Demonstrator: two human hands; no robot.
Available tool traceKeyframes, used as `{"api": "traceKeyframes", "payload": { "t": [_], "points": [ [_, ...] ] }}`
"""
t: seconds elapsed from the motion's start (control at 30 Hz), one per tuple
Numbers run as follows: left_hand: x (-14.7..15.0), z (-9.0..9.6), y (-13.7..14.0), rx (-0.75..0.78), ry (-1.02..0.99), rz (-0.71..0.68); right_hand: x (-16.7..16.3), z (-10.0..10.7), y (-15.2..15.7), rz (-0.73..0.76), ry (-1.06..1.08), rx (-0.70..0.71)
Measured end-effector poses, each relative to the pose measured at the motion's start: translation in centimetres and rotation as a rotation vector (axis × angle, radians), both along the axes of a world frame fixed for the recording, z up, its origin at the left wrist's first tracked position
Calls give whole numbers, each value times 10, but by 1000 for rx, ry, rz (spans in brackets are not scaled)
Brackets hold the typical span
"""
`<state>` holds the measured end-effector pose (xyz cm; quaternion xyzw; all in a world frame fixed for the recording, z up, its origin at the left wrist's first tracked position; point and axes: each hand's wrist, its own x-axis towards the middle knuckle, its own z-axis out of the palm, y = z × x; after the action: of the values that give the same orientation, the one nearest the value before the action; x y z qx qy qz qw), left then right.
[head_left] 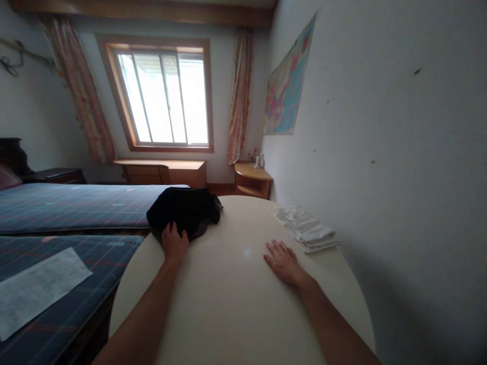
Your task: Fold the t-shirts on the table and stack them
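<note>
A crumpled black cloth (pixel 178 205), perhaps a garment, lies in a heap at the far left of the round white table (pixel 239 304). My left hand (pixel 175 243) touches its near edge, fingers apart and resting on the fabric, with no grip on it visible. Flat on the tabletop, my right hand (pixel 283 262) has its fingers spread and holds nothing. Just beyond it to the right is a folded stack of white cloth (pixel 306 230), apart from the hand.
Left of the table are two blue plaid mattresses (pixel 95 203), with a printed sheet of paper (pixel 41 289) on the nearer one. A white wall (pixel 399 213) runs along the right side. A wooden desk (pixel 186 170) and a corner shelf (pixel 253 175) stand behind.
</note>
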<state>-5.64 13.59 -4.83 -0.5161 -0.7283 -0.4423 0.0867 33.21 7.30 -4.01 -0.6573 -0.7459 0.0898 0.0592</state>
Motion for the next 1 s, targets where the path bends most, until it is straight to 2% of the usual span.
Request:
{"api": "traceKeyframes", "payload": {
  "t": [0.17, 0.33, 0.47, 0.63, 0.67, 0.73, 0.8, 0.9, 1.0],
  "points": [
    [13, 18, -8, 251, 13, -119, 0, 1, 0, -2, 2, 1],
    [48, 38, -30, 420, 165, -389, 0, 3, -1, 6, 0, -4],
    [81, 46, -57, 429, 335, -650, 1, 3, 0, 19, 26, -4],
    [110, 48, -83, 327, 577, -1026, 5, 0, 4, 15, 71, 8],
    [113, 48, -86, 298, 594, -1046, 6, -1, 5, 9, 85, 10],
    [115, 48, -86, 234, 569, -980, 6, 0, 6, 3, 130, 23],
    [112, 46, -82, 164, 491, -824, 4, 3, 4, 16, 189, 54],
    [100, 34, -68, 28, 359, -626, -5, 12, -4, 117, 274, 100],
    [88, 16, -53, -149, 274, -623, -20, 22, -15, 259, 309, 118]
  ]
}}
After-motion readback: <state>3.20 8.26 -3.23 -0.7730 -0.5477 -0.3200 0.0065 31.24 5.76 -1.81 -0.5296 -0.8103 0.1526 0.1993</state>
